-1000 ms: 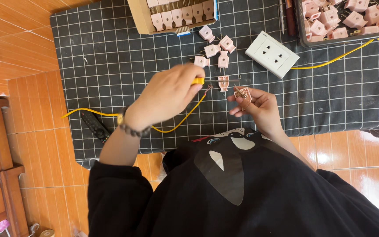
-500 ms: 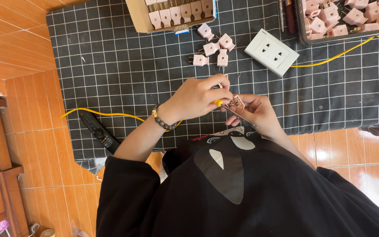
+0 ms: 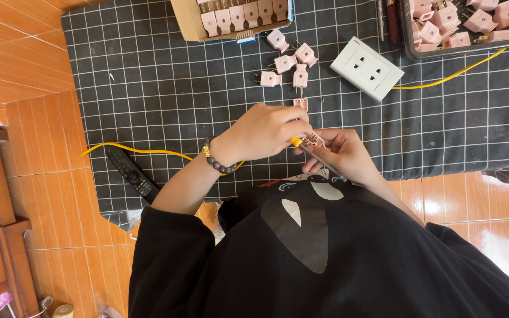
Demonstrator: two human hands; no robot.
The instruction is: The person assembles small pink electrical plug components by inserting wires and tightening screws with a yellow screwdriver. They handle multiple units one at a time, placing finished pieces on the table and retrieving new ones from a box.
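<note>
Pink and small, the plug piece (image 3: 312, 140) sits in the middle of the frame, pinched between the two hands. The left hand (image 3: 266, 132) comes in from the lower left, and its fingers (image 3: 293, 126) are curled shut around a tool with a yellow handle (image 3: 296, 142). Only a bit of the yellow shows, next to the plug piece. A thin rod (image 3: 320, 159) slants from the plug piece down to the right, so the tool's long side runs from upper left to lower right. The right hand (image 3: 343, 154) is just to the right, and its fingers are bent closed on the plug piece. I cannot tell which way the plug piece points.

A dark mat with white squares (image 3: 148, 76) lies on the orange tile floor (image 3: 36, 123). At the top middle is a brown cardboard box (image 3: 187, 20) with pink plugs in a row. Loose pink plugs (image 3: 293, 62) lie just below it. A white socket block (image 3: 366, 69) lies tilted to their right, with a yellow wire (image 3: 455, 73) running off to the right. A dark tray (image 3: 410, 50) full of pink plugs is at the upper right. A black remote (image 3: 131, 174) lies at the lower left of the mat.
</note>
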